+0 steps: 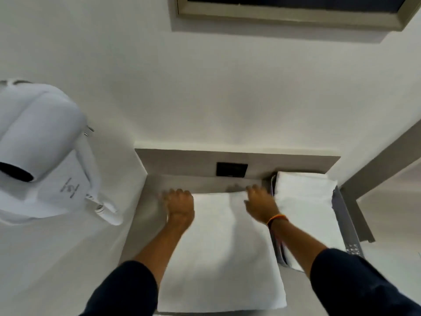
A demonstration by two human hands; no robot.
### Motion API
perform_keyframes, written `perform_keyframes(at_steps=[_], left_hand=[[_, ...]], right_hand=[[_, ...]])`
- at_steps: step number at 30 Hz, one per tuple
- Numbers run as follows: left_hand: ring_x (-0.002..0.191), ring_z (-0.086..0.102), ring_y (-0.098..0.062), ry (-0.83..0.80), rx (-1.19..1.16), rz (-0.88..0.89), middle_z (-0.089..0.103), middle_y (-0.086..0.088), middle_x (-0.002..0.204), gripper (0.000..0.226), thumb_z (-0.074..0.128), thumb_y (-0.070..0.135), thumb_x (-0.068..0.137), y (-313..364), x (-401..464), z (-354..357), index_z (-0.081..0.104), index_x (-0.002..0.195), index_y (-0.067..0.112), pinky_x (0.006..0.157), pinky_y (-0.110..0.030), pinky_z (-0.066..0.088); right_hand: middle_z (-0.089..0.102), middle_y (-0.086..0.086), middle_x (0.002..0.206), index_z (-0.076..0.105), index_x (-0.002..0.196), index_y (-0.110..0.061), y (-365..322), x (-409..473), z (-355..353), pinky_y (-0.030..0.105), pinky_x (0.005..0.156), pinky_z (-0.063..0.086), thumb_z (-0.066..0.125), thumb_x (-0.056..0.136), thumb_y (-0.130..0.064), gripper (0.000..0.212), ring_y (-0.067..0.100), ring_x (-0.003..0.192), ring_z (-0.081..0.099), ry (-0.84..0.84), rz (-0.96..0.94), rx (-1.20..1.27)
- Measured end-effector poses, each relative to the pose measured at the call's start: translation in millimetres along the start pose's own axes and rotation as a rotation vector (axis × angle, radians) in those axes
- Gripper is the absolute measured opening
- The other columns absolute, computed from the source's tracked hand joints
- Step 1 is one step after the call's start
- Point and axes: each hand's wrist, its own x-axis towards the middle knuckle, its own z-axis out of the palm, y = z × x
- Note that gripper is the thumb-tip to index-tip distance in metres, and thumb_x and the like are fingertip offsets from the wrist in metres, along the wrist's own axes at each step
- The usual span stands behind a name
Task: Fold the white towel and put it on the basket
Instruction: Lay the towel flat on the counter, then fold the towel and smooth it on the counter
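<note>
A white towel (223, 252) lies flat on the grey counter (145, 215), reaching from near the back wall to the front edge. My left hand (180, 204) rests at the towel's far left corner with its fingers curled; whether it grips the cloth I cannot tell. My right hand (259, 201) lies on the far right corner, fingers spread and blurred. To the right stands a grey basket (346, 222) with a folded white towel (305, 201) in it.
A white wall-mounted hair dryer (43, 151) hangs at the left. A black socket plate (232, 169) sits on the grey backsplash behind the towel. A framed mirror edge (289, 14) is at the top. A grey wall strip (382, 156) runs past the basket.
</note>
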Motion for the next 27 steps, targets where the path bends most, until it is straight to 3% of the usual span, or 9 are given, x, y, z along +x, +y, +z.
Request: perform_keyframes(at_steps=[2, 5, 7, 10, 15, 21, 25, 27], left_hand=[[0.143, 0.035, -0.038, -0.128, -0.164, 0.013, 0.043, -0.014, 0.153, 0.057, 0.044, 0.044, 0.099, 35, -4, 80, 0.041, 0.147, 0.013, 0.118, -0.064, 0.021], [0.156, 0.012, -0.033, -0.033, -0.375, 0.074, 0.017, -0.006, 0.169, 0.075, 0.028, 0.066, 0.096, 55, -56, 137, 0.025, 0.158, 0.025, 0.122, -0.064, 0.006], [0.157, 0.007, -0.03, -0.013, -0.445, 0.121, 0.01, -0.002, 0.17, 0.081, 0.028, 0.073, 0.092, 67, -64, 175, 0.019, 0.159, 0.029, 0.123, -0.064, 0.005], [0.157, 0.007, -0.027, 0.108, -0.481, 0.155, 0.011, -0.002, 0.17, 0.084, 0.036, 0.074, 0.091, 62, -71, 180, 0.016, 0.16, 0.03, 0.122, -0.064, 0.01], [0.158, 0.007, -0.027, 0.246, -0.47, 0.213, 0.009, -0.001, 0.171, 0.088, 0.039, 0.074, 0.088, 56, -43, 161, 0.015, 0.16, 0.029, 0.123, -0.063, 0.009], [0.158, -0.006, -0.024, 0.156, -0.382, 0.269, -0.004, 0.001, 0.171, 0.088, 0.025, 0.079, 0.09, 42, 10, 142, 0.001, 0.16, 0.032, 0.123, -0.063, 0.004], [0.156, -0.015, -0.021, 0.085, -0.4, 0.365, -0.014, 0.001, 0.17, 0.104, 0.034, 0.085, 0.081, 26, -15, 142, -0.009, 0.159, 0.032, 0.123, -0.059, -0.009], [0.157, -0.013, -0.019, 0.07, -0.379, 0.462, -0.011, 0.001, 0.17, 0.109, 0.038, 0.087, 0.078, 14, -53, 153, -0.006, 0.16, 0.031, 0.124, -0.058, -0.006]], right_hand=[[0.035, 0.016, 0.16, 0.032, 0.156, -0.012, -10, -3, 86, 0.043, 0.111, 0.043, 0.043, 0.104, -0.039, 0.059, 0.032, 0.144, 0.039, -0.196, -0.094, 0.009], [0.001, 0.015, 0.172, 0.008, 0.164, -0.02, -10, -61, 146, 0.051, 0.128, 0.016, 0.025, 0.105, -0.055, 0.071, 0.033, 0.159, 0.005, -0.139, -0.124, 0.008], [-0.009, 0.009, 0.172, 0.0, 0.164, -0.025, -3, -70, 185, 0.053, 0.128, 0.005, 0.021, 0.102, -0.062, 0.075, 0.029, 0.159, -0.007, -0.102, -0.12, 0.024], [-0.003, 0.007, 0.173, 0.004, 0.164, -0.025, 3, -80, 188, 0.055, 0.126, 0.009, 0.027, 0.101, -0.063, 0.076, 0.027, 0.16, -0.003, 0.048, -0.121, 0.02], [-0.001, 0.008, 0.173, 0.007, 0.164, -0.025, 1, -58, 170, 0.059, 0.126, 0.012, 0.03, 0.099, -0.064, 0.079, 0.029, 0.16, -0.001, 0.128, -0.109, 0.034], [-0.01, 0.011, 0.172, -0.002, 0.164, -0.024, -6, -19, 143, 0.06, 0.127, 0.007, 0.021, 0.099, -0.067, 0.081, 0.032, 0.159, -0.009, 0.056, -0.098, 0.022], [-0.008, 0.007, 0.173, 0.0, 0.164, -0.025, 3, -57, 141, 0.057, 0.128, 0.012, 0.025, 0.096, -0.074, 0.087, 0.028, 0.159, -0.007, 0.066, -0.324, 0.027], [-0.002, 0.009, 0.173, 0.006, 0.164, -0.021, 10, -94, 151, 0.06, 0.125, 0.016, 0.031, 0.092, -0.079, 0.096, 0.03, 0.16, -0.003, 0.049, -0.493, -0.053]])
